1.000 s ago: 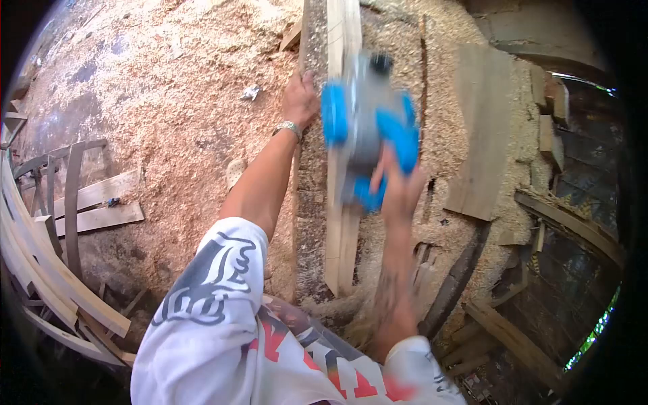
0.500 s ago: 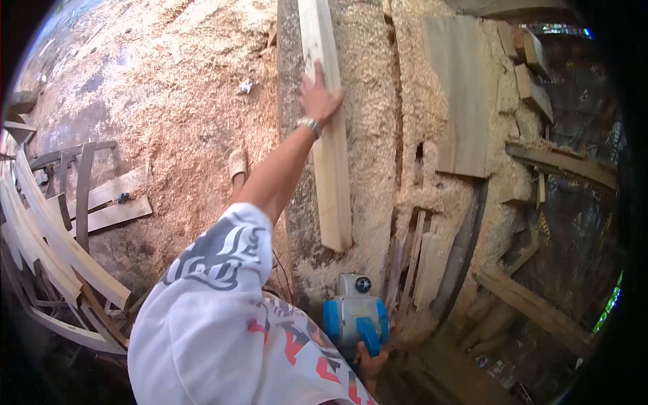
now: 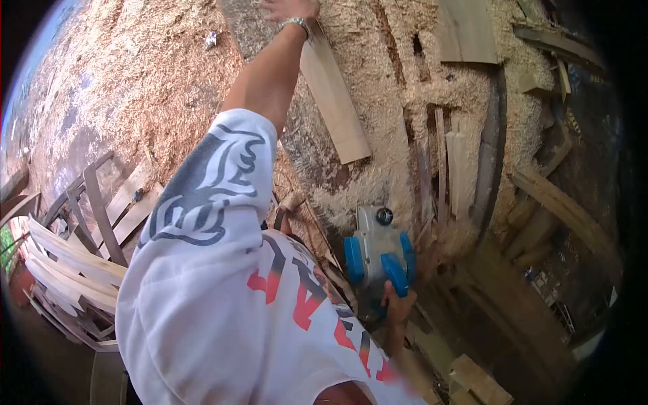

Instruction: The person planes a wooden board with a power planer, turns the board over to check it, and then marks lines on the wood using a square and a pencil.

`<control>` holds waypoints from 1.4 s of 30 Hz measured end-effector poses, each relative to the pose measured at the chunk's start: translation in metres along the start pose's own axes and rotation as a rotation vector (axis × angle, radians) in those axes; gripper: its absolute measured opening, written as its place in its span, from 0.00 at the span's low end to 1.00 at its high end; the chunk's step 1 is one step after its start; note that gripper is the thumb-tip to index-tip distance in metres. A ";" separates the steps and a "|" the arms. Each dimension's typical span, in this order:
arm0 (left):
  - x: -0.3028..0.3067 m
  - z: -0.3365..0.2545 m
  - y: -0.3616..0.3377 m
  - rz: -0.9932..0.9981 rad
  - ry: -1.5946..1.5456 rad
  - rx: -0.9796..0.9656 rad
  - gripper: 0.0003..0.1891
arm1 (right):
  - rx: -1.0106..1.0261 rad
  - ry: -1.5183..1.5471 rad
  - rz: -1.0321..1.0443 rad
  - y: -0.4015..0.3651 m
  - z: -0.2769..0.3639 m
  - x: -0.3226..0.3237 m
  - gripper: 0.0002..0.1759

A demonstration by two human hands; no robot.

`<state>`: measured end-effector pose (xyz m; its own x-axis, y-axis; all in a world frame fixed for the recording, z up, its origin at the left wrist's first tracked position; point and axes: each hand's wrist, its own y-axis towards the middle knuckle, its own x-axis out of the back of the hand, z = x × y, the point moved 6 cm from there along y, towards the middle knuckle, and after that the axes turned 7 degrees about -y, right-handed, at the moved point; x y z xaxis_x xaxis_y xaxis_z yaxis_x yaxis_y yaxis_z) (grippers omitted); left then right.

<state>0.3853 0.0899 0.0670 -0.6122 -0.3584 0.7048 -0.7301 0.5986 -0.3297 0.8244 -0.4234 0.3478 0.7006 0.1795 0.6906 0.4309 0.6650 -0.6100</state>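
My left hand [image 3: 290,8] reaches far forward at the top edge and presses on a long pale wooden plank [image 3: 335,101] that lies on a sawdust-covered bench [image 3: 385,81]. A metal bracelet sits on that wrist. My right hand [image 3: 397,305] grips the rear handle of a blue and grey electric planer [image 3: 378,253], held low beside my body, off the plank and below the bench's near end. My white printed shirt fills the lower left of the view.
Sawdust and shavings cover the ground [image 3: 135,88]. Curved wooden slats [image 3: 67,263] are stacked at the left. Scrap boards [image 3: 466,34] and loose timber pieces [image 3: 553,202] lie at the right, and several thin strips [image 3: 439,162] lean by the bench's end.
The planer came off the plank and dropped down beside my body. My left hand slid farther up the plank, and the view tilted as I leaned.
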 end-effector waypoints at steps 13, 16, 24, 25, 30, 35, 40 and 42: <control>0.077 0.053 0.010 -0.045 -0.351 -0.469 0.52 | 0.332 -0.001 0.083 0.034 0.010 -0.039 0.29; 0.092 0.053 0.005 0.012 -0.445 -0.488 0.48 | 0.340 0.178 0.121 0.059 0.030 -0.064 0.28; 0.067 0.069 0.031 0.020 -0.422 -0.645 0.38 | 0.541 0.078 0.190 0.129 0.046 -0.102 0.22; 0.068 0.068 0.028 0.038 -0.513 -0.630 0.37 | 0.572 0.066 0.201 0.132 0.058 -0.104 0.21; 0.069 0.059 0.019 0.108 -0.723 -0.573 0.30 | 0.551 0.032 0.258 0.144 0.095 -0.116 0.18; 0.065 0.063 0.021 0.163 -0.758 -0.511 0.29 | 0.596 -0.001 0.267 0.156 0.135 -0.135 0.16; 0.082 0.050 0.012 0.025 -0.585 -0.623 0.34 | 0.620 0.000 0.298 0.164 0.183 -0.154 0.16; 0.079 0.059 0.016 -0.074 -0.393 -0.615 0.37 | 0.633 0.025 0.300 0.168 0.202 -0.163 0.16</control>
<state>0.3077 0.0290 0.0806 -0.7157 -0.5751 0.3962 -0.5421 0.8152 0.2040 0.6677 -0.1947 0.2111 0.7534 0.4097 0.5144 -0.1918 0.8851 -0.4240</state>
